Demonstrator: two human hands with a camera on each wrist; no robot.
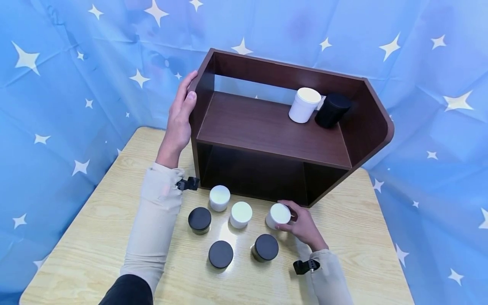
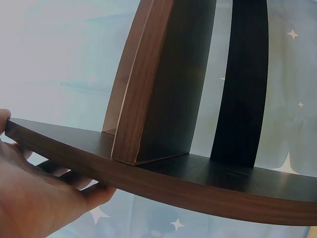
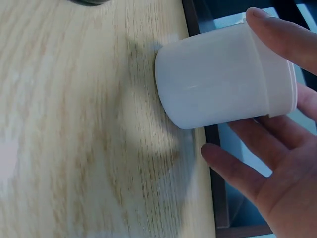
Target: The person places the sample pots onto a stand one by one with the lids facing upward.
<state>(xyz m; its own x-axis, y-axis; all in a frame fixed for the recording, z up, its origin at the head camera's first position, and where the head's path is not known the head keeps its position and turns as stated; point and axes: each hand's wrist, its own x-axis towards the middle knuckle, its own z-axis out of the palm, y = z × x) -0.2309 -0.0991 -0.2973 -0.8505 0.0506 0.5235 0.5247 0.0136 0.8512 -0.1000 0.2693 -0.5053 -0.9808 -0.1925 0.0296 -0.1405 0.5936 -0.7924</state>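
At the left side panel of a dark brown two-tier shelf (image 1: 267, 123), my left hand (image 1: 181, 116) holds the panel's edge. The left wrist view shows that hand (image 2: 47, 193) with fingers along the panel's underside as seen there. In front of the shelf's lower right, my right hand (image 1: 303, 224) grips a white jar (image 1: 278, 215). Seen from the right wrist, the thumb and fingers are around the lid end of the white jar (image 3: 213, 77). Whether its base touches the table cannot be told.
Two white jars (image 1: 219, 198) (image 1: 240, 214) and three dark-lidded jars (image 1: 200, 219) (image 1: 220, 255) (image 1: 265, 247) stand on the wooden table (image 1: 95, 220). On the upper tier, a white jar (image 1: 304, 106) stands beside a black jar (image 1: 332, 111) at the right. A starry blue curtain (image 1: 57, 106) surrounds the table.
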